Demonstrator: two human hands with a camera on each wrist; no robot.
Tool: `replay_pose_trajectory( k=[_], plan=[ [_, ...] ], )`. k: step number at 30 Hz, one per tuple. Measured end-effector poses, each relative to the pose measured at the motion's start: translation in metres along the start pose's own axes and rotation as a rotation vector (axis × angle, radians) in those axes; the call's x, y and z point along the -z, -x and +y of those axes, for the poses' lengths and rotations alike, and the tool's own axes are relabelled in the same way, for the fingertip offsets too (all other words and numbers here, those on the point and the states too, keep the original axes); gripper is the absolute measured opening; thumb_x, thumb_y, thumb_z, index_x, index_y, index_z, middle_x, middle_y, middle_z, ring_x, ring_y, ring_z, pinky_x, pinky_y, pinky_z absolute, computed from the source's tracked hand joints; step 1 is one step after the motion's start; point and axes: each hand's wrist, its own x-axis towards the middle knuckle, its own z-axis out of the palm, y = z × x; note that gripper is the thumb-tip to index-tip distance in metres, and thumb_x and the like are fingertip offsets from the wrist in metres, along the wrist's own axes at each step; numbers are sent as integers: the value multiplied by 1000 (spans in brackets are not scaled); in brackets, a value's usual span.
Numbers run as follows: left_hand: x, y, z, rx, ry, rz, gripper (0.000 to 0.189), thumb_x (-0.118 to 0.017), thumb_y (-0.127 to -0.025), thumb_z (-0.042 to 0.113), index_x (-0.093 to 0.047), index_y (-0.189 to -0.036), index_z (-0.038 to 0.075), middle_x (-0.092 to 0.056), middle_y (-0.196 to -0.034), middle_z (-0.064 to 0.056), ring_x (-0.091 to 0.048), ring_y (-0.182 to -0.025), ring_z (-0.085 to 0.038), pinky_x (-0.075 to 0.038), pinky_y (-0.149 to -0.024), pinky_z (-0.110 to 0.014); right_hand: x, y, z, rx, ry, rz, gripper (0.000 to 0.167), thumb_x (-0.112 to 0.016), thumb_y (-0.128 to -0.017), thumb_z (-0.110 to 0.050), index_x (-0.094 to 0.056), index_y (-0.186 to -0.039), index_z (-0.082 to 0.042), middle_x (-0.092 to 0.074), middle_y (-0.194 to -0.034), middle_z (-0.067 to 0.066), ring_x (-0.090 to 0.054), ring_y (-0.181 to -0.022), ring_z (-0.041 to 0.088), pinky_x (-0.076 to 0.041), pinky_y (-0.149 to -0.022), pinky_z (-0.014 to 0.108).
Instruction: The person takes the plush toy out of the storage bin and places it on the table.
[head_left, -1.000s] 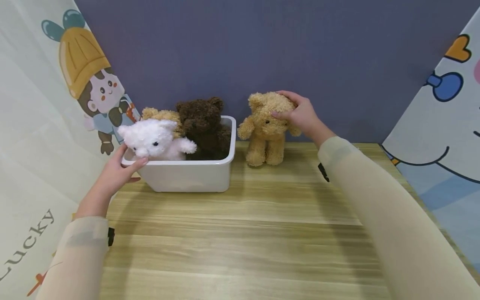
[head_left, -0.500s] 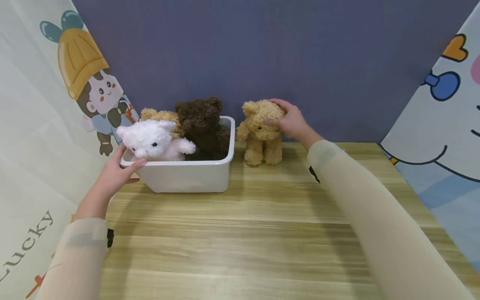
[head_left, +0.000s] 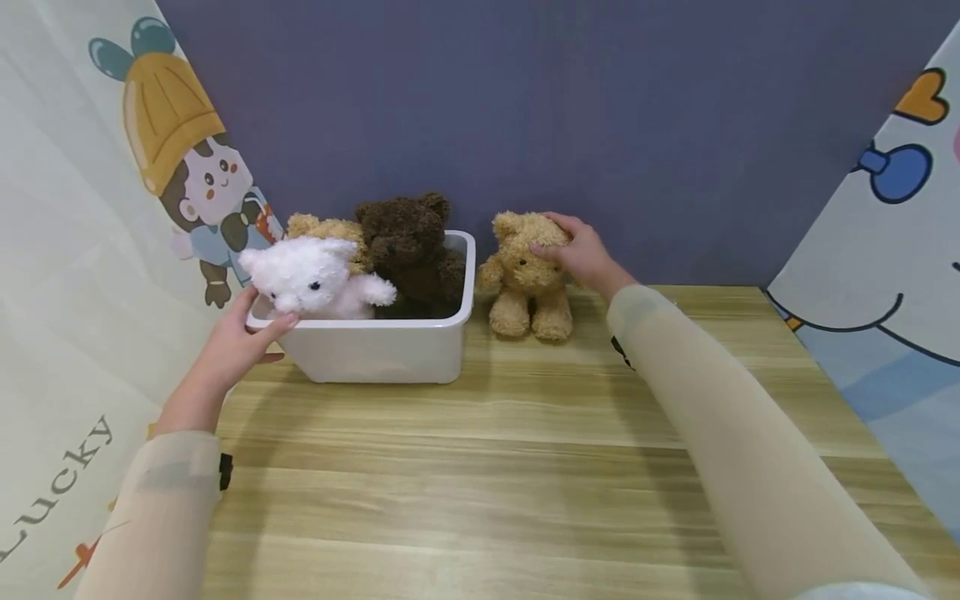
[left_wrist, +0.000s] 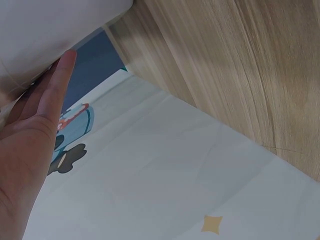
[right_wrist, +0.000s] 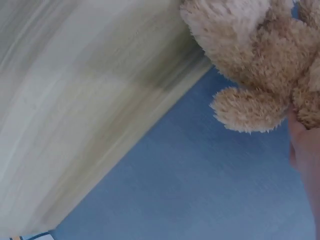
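A wrinkled white sheet (head_left: 67,275) stands left of the white bin (head_left: 378,354); it bears a printed figure in a yellow cap (head_left: 168,121) and the lettering "Lucky" (head_left: 63,483). The left hand (head_left: 234,346) holds the left end of the bin, thumb over the front rim, fingers against the outer wall. Bin contents, left to right: a white plush toy (head_left: 303,271) at the front; a yellowish plush toy (head_left: 326,230) behind it, mostly hidden; a dark brown plush bear (head_left: 405,232).

The bin rests on the wood-grain counter (head_left: 487,475), which extends in front of it and to its right. The grain runs crosswise. A plain blue-gray wall (head_left: 562,100) rises behind the bin.

Just right of the bin, the tan plush bear (head_left: 528,279) is upright, feet on the counter. The right hand (head_left: 588,254) grips its head, thumb across the forehead. Well right of the bin, a second printed sheet (head_left: 840,275) shows an orange heart (head_left: 924,97) and a black curved line.
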Motion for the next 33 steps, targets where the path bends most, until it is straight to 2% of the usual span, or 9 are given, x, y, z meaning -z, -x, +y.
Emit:
replay_pose_trajectory(
  k=[1,2,7,13,20,24,27,33],
  plan=[
    [0,0,0,-1,1,0,97,-61,-106,48,4,-173,22,-10,-176,-29,-49,-137,-52,-71,-84,-46,-1,-1,2,9,6,-1,84,-75,-99,-47,-30,-169,-35,-16,-180,-2,-30,-160,30,-43,-127,54],
    [0,-1,0,-3,2,0,97,-61,-106,48,4,-173,22,-10,-176,-29,-49,-137,-52,-71,-84,-46,-2,-2,4,22,7,2,84,-75,-99,-46,-30,-169,-34,-17,-179,-1,-18,-166,28,-38,-131,56],
    [0,0,-1,-6,1,11,96,-61,-106,48,3,-173,23,-11,-176,-29,-48,-137,-54,-70,-83,-48,-7,-10,6,57,33,22,82,-73,-100,-48,-32,-169,-32,-19,-177,2,-19,-165,31,-32,-134,59],
    [0,-1,1,-7,1,12,96,-61,-106,49,2,-174,23,-12,-176,-28,-48,-138,-54,-71,-83,-47,-13,-16,10,0,52,-2,80,-68,-103,-46,-25,-170,-36,-2,-179,9,-9,-166,35,-27,-135,61],
    [0,-2,0,4,-9,7,97,-62,-106,50,3,-173,24,-11,-176,-28,-48,-138,-55,-71,-81,-45,-15,-18,9,-38,68,-6,82,-62,-104,-53,-17,-171,-39,6,-179,10,-7,-166,37,-27,-135,62],
    [0,-2,-1,9,-13,2,97,-61,-106,50,4,-173,24,-11,-176,-29,-47,-139,-55,-71,-82,-44,-9,-19,3,-28,150,2,83,-57,-105,-59,-14,-172,-37,4,-178,12,-12,-165,40,-29,-133,64],
    [0,-1,0,8,-10,4,96,-60,-107,48,4,-173,22,-13,-175,-31,-47,-138,-54,-71,-81,-40,-5,-19,-1,-11,203,-2,82,-53,-107,-58,-11,-173,-35,6,-178,13,-12,-165,43,-28,-133,66],
    [0,0,0,-3,5,4,95,-60,-107,46,3,-173,22,-16,-174,-32,-47,-138,-52,-71,-80,-36,-1,-17,-4,-21,221,3,79,-51,-109,-54,-10,-173,-34,15,-179,10,-8,-166,43,-26,-133,68]
  ],
)
